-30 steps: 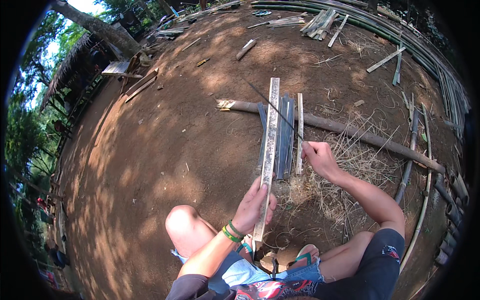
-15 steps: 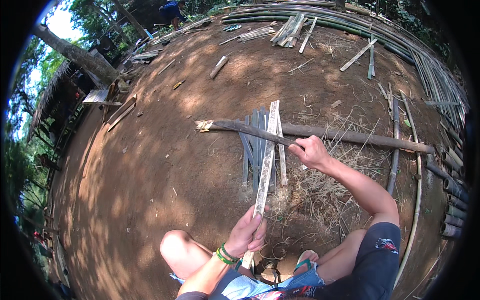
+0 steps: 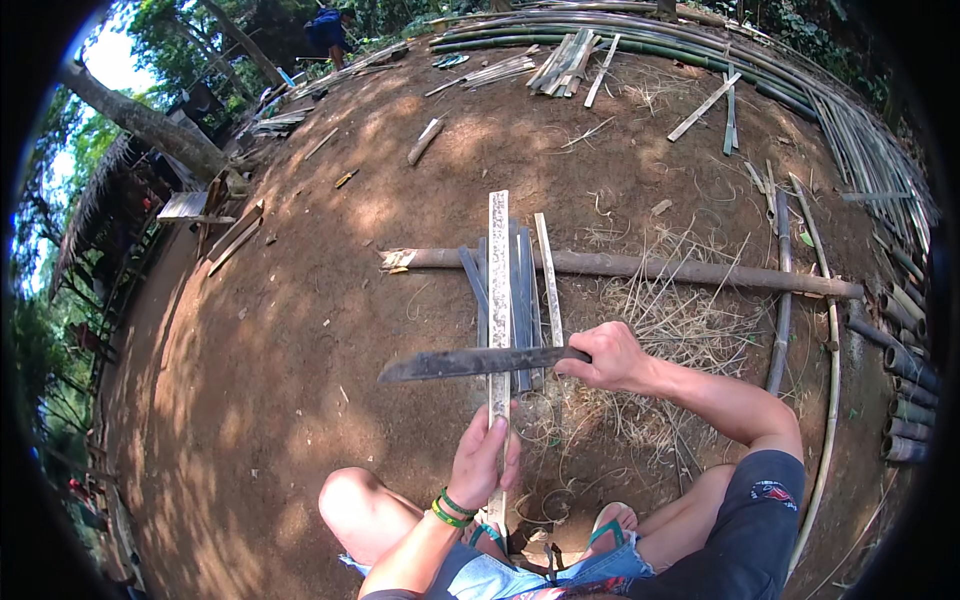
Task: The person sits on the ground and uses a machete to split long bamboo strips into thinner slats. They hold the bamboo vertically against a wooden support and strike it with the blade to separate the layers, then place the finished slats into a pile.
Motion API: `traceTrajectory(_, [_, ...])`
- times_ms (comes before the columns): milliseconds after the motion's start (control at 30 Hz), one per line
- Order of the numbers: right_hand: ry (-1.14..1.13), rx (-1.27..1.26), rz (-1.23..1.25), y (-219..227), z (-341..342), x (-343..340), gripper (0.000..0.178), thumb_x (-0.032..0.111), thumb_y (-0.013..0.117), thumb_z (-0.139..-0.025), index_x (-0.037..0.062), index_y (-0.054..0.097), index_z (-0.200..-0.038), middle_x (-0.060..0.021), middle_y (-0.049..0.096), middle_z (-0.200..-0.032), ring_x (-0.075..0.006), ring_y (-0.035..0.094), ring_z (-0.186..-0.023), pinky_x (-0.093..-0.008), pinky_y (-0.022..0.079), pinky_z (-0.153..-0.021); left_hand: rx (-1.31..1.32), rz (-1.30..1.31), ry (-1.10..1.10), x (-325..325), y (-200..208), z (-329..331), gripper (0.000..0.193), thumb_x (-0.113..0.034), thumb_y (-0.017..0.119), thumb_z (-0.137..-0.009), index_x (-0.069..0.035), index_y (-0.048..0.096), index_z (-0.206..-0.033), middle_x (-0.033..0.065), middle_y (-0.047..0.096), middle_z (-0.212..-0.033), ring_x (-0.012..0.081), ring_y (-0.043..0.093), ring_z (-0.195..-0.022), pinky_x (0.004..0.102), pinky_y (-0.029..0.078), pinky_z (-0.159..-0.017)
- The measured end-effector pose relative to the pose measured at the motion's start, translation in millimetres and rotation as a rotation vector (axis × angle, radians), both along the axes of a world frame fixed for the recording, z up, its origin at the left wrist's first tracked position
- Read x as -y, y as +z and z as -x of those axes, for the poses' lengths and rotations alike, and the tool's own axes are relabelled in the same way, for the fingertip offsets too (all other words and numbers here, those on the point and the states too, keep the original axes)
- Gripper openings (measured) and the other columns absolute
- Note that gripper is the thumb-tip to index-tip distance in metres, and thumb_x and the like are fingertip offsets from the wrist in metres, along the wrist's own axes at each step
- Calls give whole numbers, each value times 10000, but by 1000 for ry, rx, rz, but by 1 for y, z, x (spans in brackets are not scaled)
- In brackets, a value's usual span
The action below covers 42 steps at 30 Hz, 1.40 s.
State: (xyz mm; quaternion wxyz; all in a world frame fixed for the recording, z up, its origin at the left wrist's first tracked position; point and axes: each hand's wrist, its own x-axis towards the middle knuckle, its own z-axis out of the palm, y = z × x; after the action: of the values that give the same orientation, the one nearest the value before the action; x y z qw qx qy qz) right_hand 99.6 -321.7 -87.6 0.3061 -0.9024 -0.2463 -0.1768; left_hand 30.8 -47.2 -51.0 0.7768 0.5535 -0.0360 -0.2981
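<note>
A pale, dark-speckled bamboo strip (image 3: 498,270) stands lengthwise before me, gripped near its lower end by my left hand (image 3: 478,462). Two green and yellow bands circle that wrist. My right hand (image 3: 612,358) is closed round the handle of a machete (image 3: 465,363). Its dark blade points left and crosses over the strip a little above my left hand. Beyond the blade, several grey-green bamboo strips (image 3: 524,300) and one pale strip (image 3: 548,280) lean on a wooden pole (image 3: 640,265) lying across the ground.
Thin shavings (image 3: 690,330) are heaped right of the strips. Bamboo poles (image 3: 783,300) lie at the right, beside stacked cut tubes (image 3: 905,410). Long green bamboo (image 3: 600,38) and a bundle of split pieces (image 3: 565,65) lie at the back. A person (image 3: 328,32) is far off at the upper left.
The machete has come nearer to me, its blade swinging from beyond the strip to level across it. The strip has turned from leaning right to nearly straight ahead.
</note>
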Motion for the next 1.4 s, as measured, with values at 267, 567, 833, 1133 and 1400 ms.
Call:
traceTrajectory(267, [-61, 66, 115, 4, -16, 24, 684, 653, 574, -905, 48, 542, -587, -153, 574, -521, -354, 601, -487, -451, 469, -480, -47, 8, -68, -2, 9, 11, 265, -209, 383, -1095, -88, 404, -1330, 22, 459, -646, 92, 380, -372, 234, 328, -368])
traceTrajectory(567, [-778, -110, -357, 0, -55, 136, 780, 635, 420, -998, -30, 655, -666, -134, 540, -502, -232, 524, -495, -436, 402, -525, 52, 14, -206, -9, 1, 30, 378, -257, 399, -1093, -77, 374, -1425, 40, 485, -683, 88, 412, -424, 213, 364, -408])
traceTrajectory(833, [-91, -104, -141, 9, -2, 10, 628, 558, 582, -956, 49, 562, -590, -82, 499, -455, -238, 511, -398, -389, 381, -411, -62, -30, -33, 6, -5, 14, 412, -280, 400, -1093, -152, 355, -1482, 14, 463, -715, 86, 424, -451, 227, 375, -416])
traceTrajectory(1133, [-135, 87, 67, 6, -22, 24, 639, 574, 592, -932, 37, 541, -590, -165, 560, -529, -369, 581, -482, -463, 456, -493, -153, 75, -164, -1, 3, 23, 329, -261, 379, -1098, -121, 384, -1396, -1, 400, -640, 81, 363, -385, 234, 319, -367])
traceTrajectory(1400, [-611, -127, -353, 24, -56, 118, 710, 621, 545, -946, -10, 639, -634, -116, 567, -531, -215, 523, -508, -402, 390, -532, -127, 162, -308, -5, 0, 27, 321, -272, 377, -1100, -79, 393, -1356, 0, 415, -615, 82, 365, -363, 231, 310, -348])
